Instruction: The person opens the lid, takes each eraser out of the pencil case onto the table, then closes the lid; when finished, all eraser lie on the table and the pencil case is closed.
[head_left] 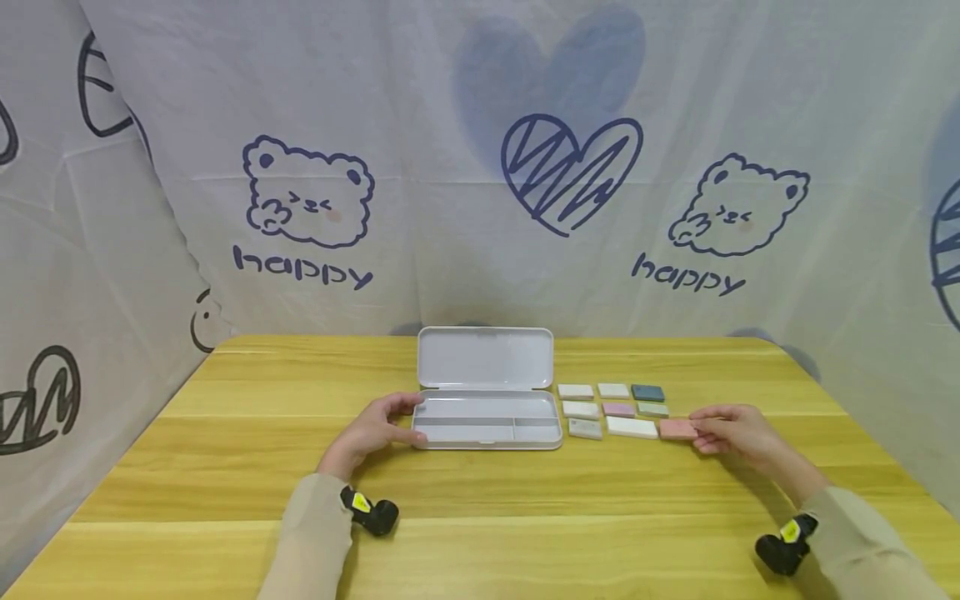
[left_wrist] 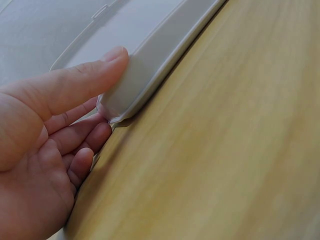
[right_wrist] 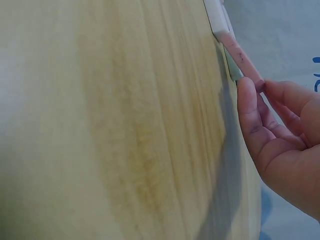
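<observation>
An open white pencil case lies on the table, its lid tipped back. My left hand holds the case's left end. In the left wrist view the thumb lies over the rim and the other fingers are at the outer corner. My right hand pinches the right end of a pink eraser between thumb and fingers. In the right wrist view that eraser is close beside a white eraser, with a green one partly hidden behind it.
Right of the case several block erasers lie in rows: a long white eraser, a grey eraser, a purple eraser, a green eraser, a dark blue eraser and more white ones. A printed cloth hangs behind the table.
</observation>
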